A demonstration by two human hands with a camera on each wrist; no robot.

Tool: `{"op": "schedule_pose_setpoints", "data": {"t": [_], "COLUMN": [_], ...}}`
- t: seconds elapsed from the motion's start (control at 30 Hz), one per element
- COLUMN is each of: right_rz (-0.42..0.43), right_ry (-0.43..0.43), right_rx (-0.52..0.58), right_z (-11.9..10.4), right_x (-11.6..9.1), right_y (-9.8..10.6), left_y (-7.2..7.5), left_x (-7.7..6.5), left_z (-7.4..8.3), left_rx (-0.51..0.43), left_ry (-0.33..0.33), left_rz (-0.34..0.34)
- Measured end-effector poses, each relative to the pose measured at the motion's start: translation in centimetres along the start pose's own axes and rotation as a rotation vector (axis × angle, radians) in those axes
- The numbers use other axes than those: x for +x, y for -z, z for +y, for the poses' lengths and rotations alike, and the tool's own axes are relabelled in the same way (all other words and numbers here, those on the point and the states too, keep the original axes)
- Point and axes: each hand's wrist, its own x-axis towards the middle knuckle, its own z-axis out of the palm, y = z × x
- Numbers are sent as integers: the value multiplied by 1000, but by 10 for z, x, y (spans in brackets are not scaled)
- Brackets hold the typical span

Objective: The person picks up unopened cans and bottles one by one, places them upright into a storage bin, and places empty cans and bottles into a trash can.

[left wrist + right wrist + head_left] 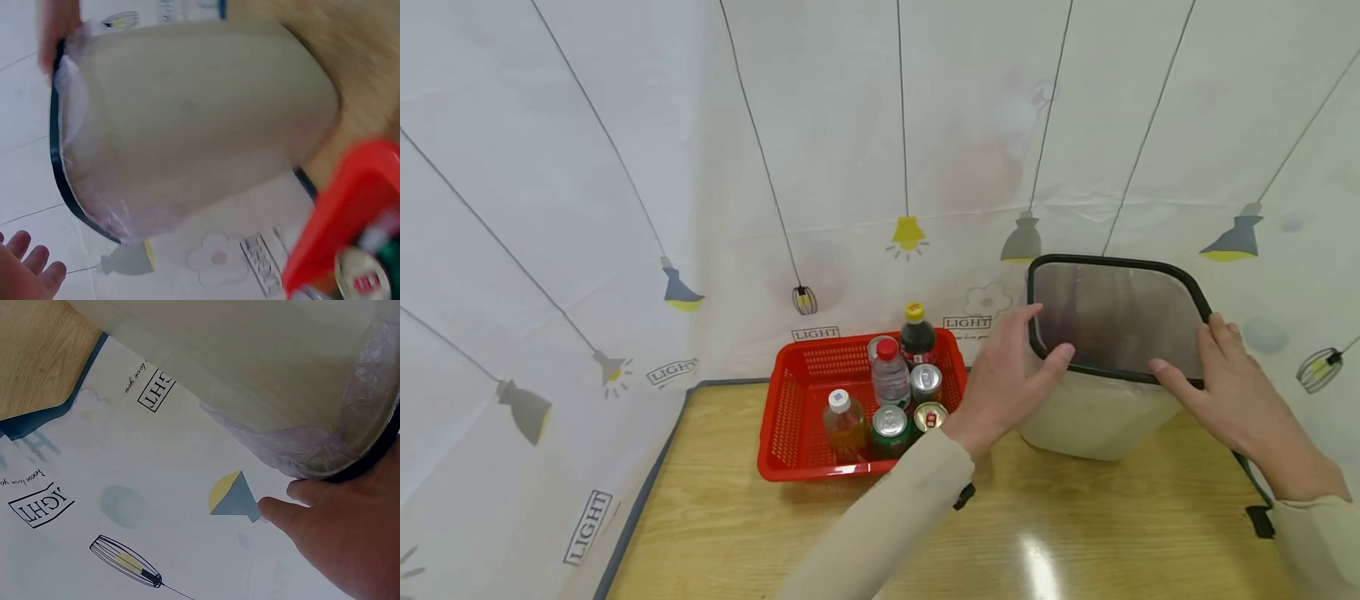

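Observation:
A pale trash bin point(1097, 417) with a black rim stands on the table. A thin, purplish plastic liner point(125, 212) is folded over its edge. My left hand point(1011, 375) is by the bin's left side, thumb and fingers spread. In the left wrist view its fingers point(36, 261) show apart from the rim. On the other side my right hand point(1243, 392) touches the rim, its fingers extended along the right edge and the thumb reaching toward the front. The right wrist view shows that hand's fingers point(290, 512) beside the liner's overhang.
Left of the bin, a red plastic basket point(782, 417) holds several bottles and cans, among them a yellow-capped cola bottle point(917, 337) and a red-capped clear bottle point(891, 379). A printed cloth point(850, 167) with lamp drawings hangs behind the wooden table point(722, 500).

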Motion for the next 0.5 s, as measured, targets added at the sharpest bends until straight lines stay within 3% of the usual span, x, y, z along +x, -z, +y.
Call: {"op": "schedule_pose_setpoints", "data": {"t": [0.13, 0.23, 0.3, 0.5], "right_rz": [10, 13, 11, 28], "right_ry": [0, -1, -3, -37], "right_rx": [-10, -12, -7, -6], "right_z": [-2, -3, -4, -2], "right_x": [0, -1, -1, -1], "right_y": [0, 0, -1, -4], "left_y": [16, 28, 38, 62], "left_x": [-25, -46, -62, -106], "left_z": [-20, -36, -45, -70], "left_rx": [178, 292, 336, 350], "left_ry": [-160, -218, -202, -127], "left_rz": [-6, -12, -17, 13]}}
